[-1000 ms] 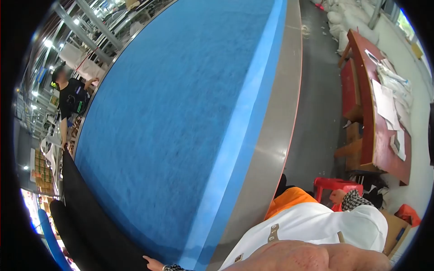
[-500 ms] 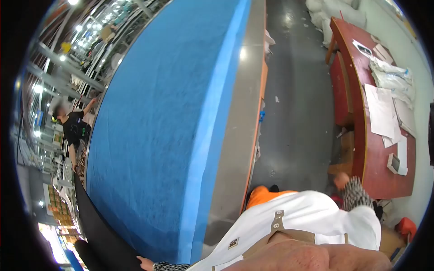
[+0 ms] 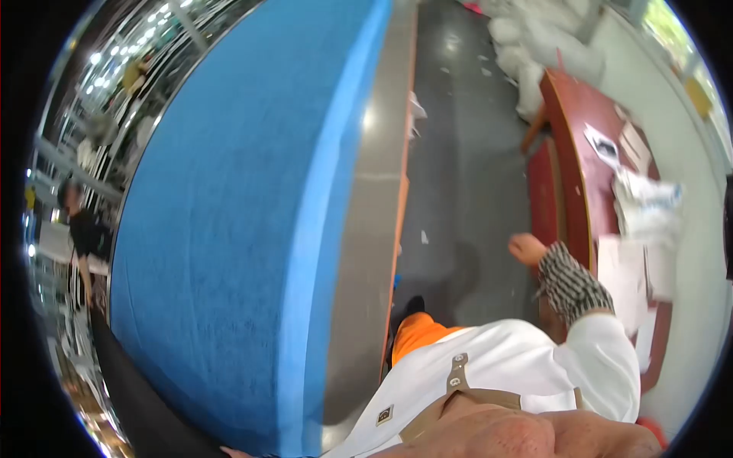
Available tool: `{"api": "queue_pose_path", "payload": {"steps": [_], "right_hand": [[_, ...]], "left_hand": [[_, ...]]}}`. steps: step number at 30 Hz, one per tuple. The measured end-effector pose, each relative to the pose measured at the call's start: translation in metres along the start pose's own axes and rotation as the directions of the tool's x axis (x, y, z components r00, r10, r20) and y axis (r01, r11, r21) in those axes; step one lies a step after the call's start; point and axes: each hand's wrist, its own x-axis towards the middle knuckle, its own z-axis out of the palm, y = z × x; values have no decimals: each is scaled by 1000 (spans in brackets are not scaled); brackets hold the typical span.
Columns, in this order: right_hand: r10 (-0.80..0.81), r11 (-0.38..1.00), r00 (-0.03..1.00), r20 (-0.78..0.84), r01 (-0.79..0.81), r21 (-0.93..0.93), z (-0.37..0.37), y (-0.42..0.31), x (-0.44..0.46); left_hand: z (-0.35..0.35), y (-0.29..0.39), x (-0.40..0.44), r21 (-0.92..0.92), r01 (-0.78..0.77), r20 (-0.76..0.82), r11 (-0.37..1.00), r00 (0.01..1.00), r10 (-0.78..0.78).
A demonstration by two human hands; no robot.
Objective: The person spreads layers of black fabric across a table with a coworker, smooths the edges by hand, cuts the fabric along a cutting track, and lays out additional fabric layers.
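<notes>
Blue fabric (image 3: pixel 221 191) lies flat over a long grey table (image 3: pixel 366 229). Along its near end runs a band of black material (image 3: pixel 137 382). My left hand (image 3: pixel 235 453), only partly in view at the bottom edge, is at the black material; its fingers are too cut off to read. My right hand (image 3: pixel 527 249) hangs in the air over the aisle beside the red desk, its fingers curled in with nothing visible in them. Across the table a co-worker in dark clothes (image 3: pixel 90 233) has an arm stretched down to the far end of the black material.
On the right a red desk (image 3: pixel 584 160) holds papers (image 3: pixel 622 282) and a white plastic bag (image 3: pixel 645 202). White sacks (image 3: pixel 527 53) are piled at the aisle's far end. Small scraps lie on the grey floor (image 3: pixel 466 153).
The view has moved along the table and aisle. My right hand has swung forward and up, away from the red stool. My left hand has slipped mostly out of the frame; the co-worker also appears further along.
</notes>
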Motion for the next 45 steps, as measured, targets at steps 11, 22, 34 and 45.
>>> {"api": "queue_pose_path", "payload": {"steps": [11,22,34,45], "right_hand": [[443,888,763,471,-298,-352,-3,273,16],[269,940,951,-154,-294,-175,-300,475,398],[-197,978,930,-309,207,1,-620,443,894],[527,810,825,204,-414,-415,-650,786,883]], "left_hand": [[63,323,-89,-155,189,131,970,977,-170],[80,692,-241,-137,184,95,973,980,-172],[198,1074,-386,-189,168,86,967,984,-154],[229,1388,-497,-80,229,202,970,957,-209]]}}
